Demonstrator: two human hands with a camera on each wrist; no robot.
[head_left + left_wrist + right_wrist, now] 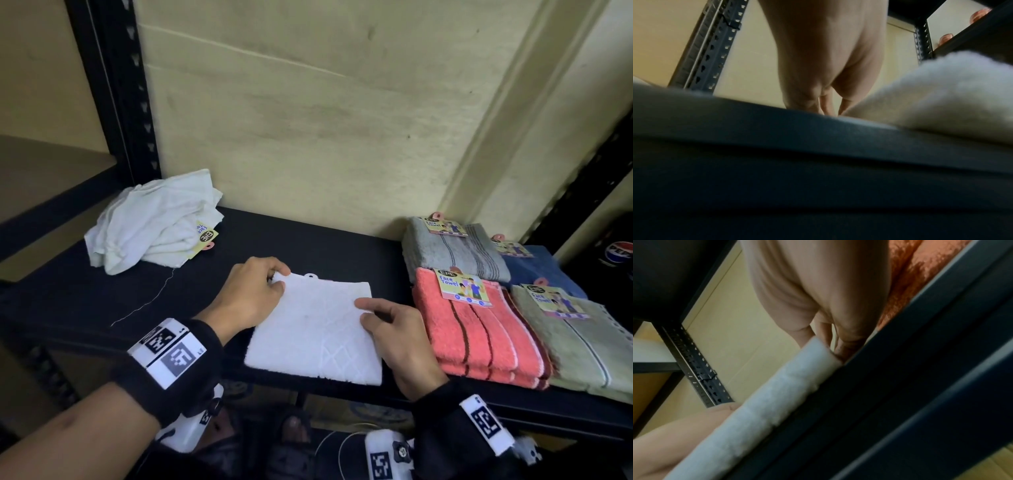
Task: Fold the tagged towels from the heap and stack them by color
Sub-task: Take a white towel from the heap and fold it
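At the far left of the black shelf [308,236] the heap of white towels [154,222] lies crumpled against the wall, a tag showing at its edge. Next, the left hand [250,294] pinches the far left corner of the folded white towel [315,332] with curled fingers [277,286]. That towel lies flat near the shelf's front edge. The right hand [397,339] rests on its right edge, forefinger extended and pressing; the other fingers cannot be told. Just right sit the orange stack [479,335], grey stack [452,253], blue stack [544,270] and green stack [589,346]. The likely risk: lifting by one corner could let the layers slip open, and the towel's near edge overhangs the shelf front
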